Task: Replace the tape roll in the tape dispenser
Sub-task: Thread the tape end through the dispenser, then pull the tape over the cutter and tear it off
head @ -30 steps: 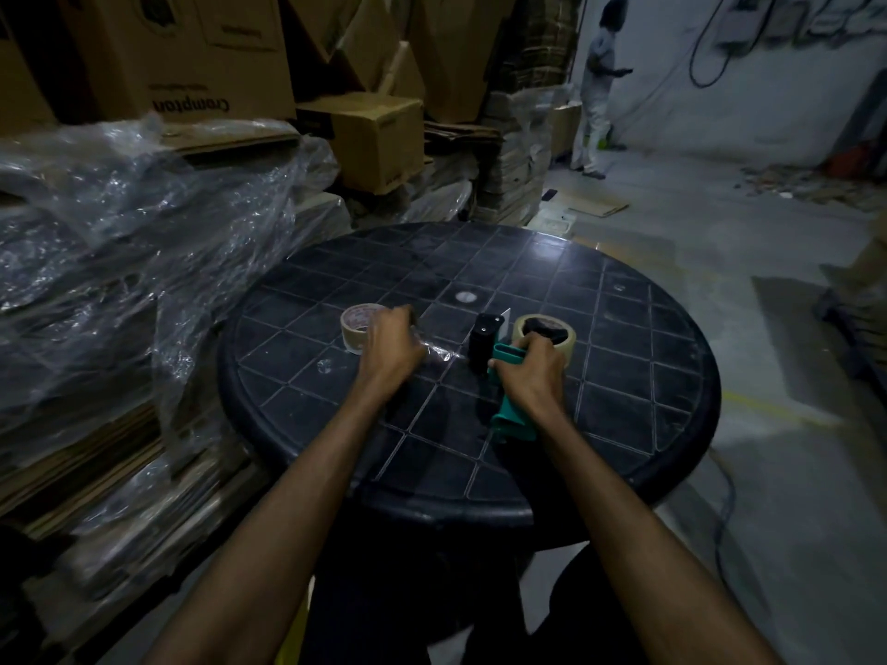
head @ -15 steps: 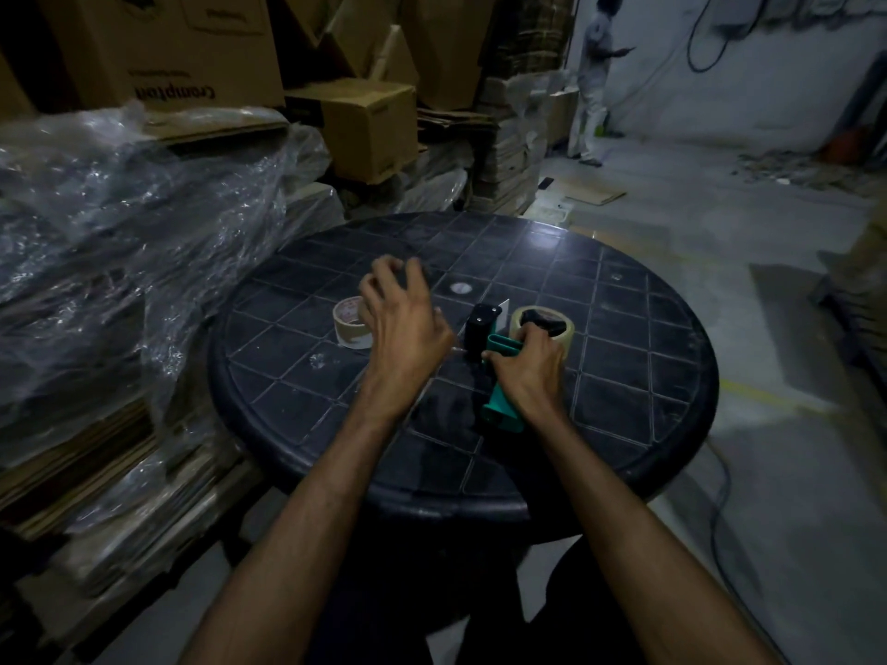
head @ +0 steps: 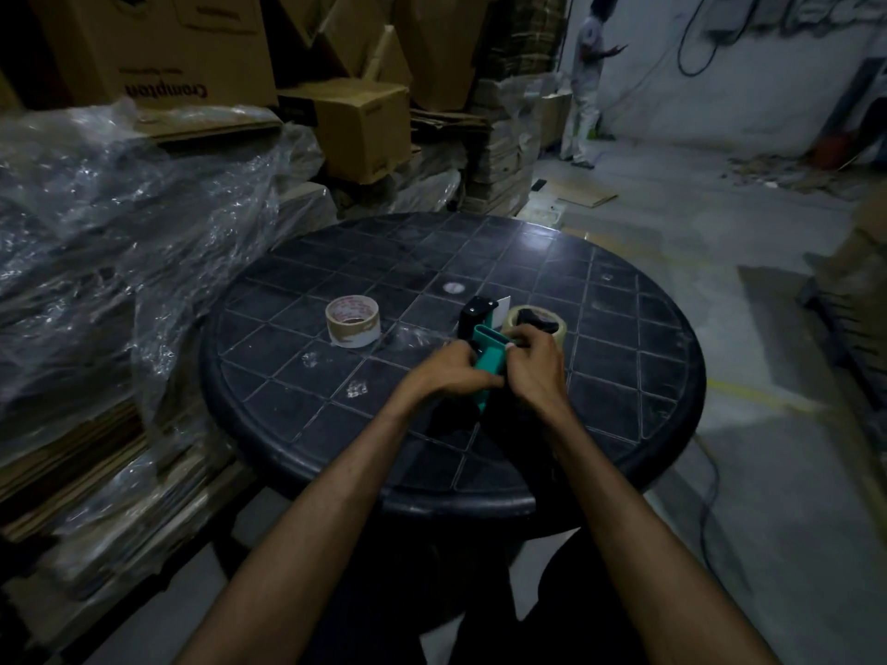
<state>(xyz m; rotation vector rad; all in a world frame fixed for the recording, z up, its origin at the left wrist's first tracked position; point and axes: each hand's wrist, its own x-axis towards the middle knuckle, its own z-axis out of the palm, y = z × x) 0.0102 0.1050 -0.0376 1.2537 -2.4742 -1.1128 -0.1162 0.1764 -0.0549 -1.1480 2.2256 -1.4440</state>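
Note:
A teal tape dispenser (head: 489, 350) with a black roller lies on the round dark table (head: 297, 410). A pale tape roll (head: 547, 324) sits mounted at its far right end. My left hand (head: 453, 371) grips the teal handle from the left. From the right, my right hand (head: 533, 364) closes on the handle, fingertips near the mounted roll. A second tape roll (head: 353, 320), white with red print on its core, lies flat on the table to the left, apart from both hands.
Plastic-wrapped stacks of flattened cardboard (head: 120, 242) press against the table's left side. Cardboard boxes (head: 355, 127) pile up behind. A person (head: 588, 79) stands far back on the concrete floor. A cable (head: 710, 491) trails on the floor at right.
My left hand has left the loose roll, swung right across the table and taken hold of the dispenser handle. My right hand stayed on the dispenser.

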